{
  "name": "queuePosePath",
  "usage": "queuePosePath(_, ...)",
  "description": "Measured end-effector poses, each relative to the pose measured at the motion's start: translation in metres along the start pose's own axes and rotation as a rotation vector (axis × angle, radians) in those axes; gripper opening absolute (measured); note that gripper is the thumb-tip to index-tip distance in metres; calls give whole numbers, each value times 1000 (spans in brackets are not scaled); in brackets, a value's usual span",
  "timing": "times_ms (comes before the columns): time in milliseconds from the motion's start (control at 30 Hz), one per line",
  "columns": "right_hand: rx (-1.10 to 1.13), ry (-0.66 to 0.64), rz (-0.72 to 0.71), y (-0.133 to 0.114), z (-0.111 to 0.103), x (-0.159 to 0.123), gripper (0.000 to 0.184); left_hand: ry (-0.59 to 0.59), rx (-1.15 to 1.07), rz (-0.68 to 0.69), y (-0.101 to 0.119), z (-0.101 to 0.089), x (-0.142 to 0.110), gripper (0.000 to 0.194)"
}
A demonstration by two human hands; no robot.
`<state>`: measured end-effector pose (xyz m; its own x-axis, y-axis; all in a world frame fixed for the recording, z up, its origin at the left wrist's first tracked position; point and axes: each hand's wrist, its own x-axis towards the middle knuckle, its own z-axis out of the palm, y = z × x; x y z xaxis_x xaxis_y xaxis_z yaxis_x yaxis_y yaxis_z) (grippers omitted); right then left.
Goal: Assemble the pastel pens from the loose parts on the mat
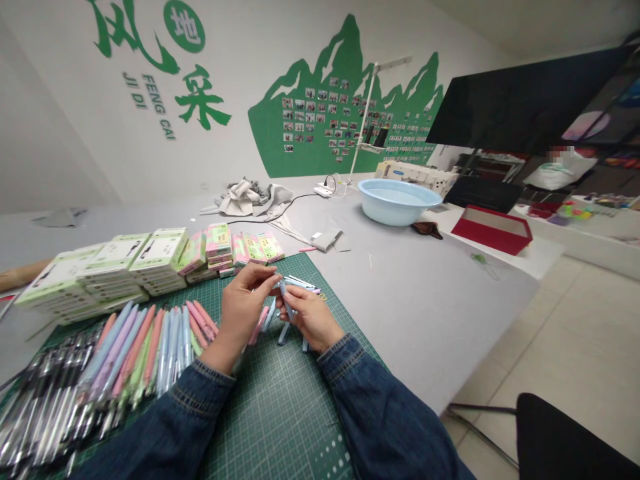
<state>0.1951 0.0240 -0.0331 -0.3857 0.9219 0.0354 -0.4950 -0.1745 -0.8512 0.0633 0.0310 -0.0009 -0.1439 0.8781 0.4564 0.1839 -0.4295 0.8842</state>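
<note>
Both hands meet over the green cutting mat (pixel 280 413). Between the fingers of my right hand (pixel 313 317) is a light blue pen barrel (pixel 287 301), held tilted. The fingertips of my left hand (pixel 245 303) pinch at its upper end; whether they grip the barrel or a small part there is hard to make out. Under and behind the hands lie several blue pen pieces (pixel 300 283) and a pink one (pixel 259 325), partly hidden. To the left, a row of pastel pens (pixel 170 340) lies beside a pile of clear pens with black parts (pixel 40 393).
Stacked white-and-green boxes (pixel 157 257) and small pink-and-green boxes (pixel 219 241) line the mat's far edge. Further back are crumpled grey cloth (pixel 253 198), a light blue basin (pixel 397 203) and a sewing machine (pixel 415 175). A red box (pixel 493 230) and a black chair (pixel 565 440) are right.
</note>
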Motion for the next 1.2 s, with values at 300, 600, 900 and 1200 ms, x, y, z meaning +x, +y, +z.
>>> queuePosePath(300, -10, 62, -53, -4, 4, -1, 22, -65, 296, 154, 6, -2, -6, 16)
queuePosePath(600, -27, 37, -135, -3, 1, 0, 18, -242, 288, 124, 4, -8, -5, 22)
queuePosePath(900, -131, 120, -270, -13, -8, 0, 27, -124, 437, -206, -15, -38, 42, 32)
queuePosePath(1200, -135, 319, -308, -9, -15, 4, 23, -278, 1078, -146, -70, -26, 48, 31)
